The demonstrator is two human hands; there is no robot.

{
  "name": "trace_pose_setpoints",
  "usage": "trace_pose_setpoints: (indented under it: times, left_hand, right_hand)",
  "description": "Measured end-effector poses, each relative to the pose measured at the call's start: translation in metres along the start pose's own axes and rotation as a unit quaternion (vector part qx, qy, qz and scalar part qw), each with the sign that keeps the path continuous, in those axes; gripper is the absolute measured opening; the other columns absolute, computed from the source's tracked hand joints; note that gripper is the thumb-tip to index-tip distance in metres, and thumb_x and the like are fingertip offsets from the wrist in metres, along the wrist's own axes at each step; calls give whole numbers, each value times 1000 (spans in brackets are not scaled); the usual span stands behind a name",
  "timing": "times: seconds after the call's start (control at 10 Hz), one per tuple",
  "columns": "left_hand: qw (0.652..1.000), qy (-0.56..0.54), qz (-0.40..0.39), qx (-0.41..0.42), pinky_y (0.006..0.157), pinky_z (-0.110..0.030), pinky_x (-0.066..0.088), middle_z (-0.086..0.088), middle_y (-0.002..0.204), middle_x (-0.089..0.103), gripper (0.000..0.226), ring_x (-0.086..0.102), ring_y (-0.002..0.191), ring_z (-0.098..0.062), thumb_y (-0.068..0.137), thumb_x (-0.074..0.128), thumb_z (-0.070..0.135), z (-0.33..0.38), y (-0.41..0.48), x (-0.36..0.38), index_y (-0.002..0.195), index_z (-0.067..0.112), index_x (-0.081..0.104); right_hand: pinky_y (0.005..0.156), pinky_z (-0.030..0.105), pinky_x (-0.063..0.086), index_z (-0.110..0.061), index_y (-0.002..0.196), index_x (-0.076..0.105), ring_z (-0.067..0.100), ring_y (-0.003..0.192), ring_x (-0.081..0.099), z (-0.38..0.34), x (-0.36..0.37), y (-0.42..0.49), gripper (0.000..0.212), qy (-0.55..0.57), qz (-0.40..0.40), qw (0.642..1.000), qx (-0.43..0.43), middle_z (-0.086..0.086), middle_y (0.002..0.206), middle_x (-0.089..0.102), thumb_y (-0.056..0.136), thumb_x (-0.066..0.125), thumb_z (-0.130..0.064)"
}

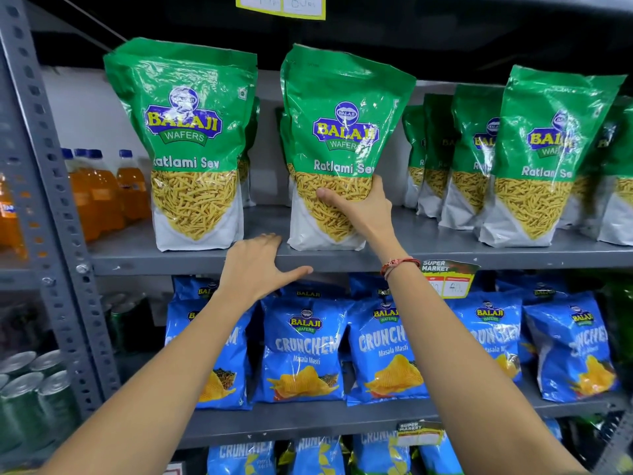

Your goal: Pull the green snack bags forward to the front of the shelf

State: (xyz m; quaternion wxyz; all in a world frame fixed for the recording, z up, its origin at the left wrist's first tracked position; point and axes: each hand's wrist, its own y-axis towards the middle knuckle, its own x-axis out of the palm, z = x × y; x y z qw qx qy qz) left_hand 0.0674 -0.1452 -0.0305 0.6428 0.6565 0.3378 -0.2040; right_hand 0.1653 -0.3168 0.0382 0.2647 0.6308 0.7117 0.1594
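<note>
Left hand (255, 265) flat on shelf edge (513, 258) — fingers spread, right hand (359, 209) gripping glossy green Ratlami Sev bag (339, 138)

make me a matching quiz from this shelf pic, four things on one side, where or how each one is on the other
Things:
1. right hand
2. left hand
3. blue bags
4. orange bottles

Places:
A. on the shelf edge
B. left, beyond the upright
C. gripping the middle green bag
D. one shelf below the green bags

Pairs: 1-C, 2-A, 3-D, 4-B
</note>
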Motion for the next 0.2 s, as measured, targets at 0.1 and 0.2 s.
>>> trace_pose_setpoints:
  times: [0.1,0.2]
  left_hand:
    - [1000,4,-10,-7,63,-35,50,-1,96,70,88,66,84,-23,64,26,90,-1,0,-3,100,17,61]
    - [1000,2,-20,-9,71,-36,52,-4,111,68,90,65,99,-23,66,27,88,1,1,-2,108,16,60]
  right_hand:
    - [100,35,47,-20,133,36,18,114,57,-4,0,-2,102,-6,-5,1000,7,-2,124,57,52,82,-62]
    - [95,27,45,-19,139,31,18,115,56,-4,-2,-5,105,-1,4,1000,-6,-5,121,55,56,80,-62]
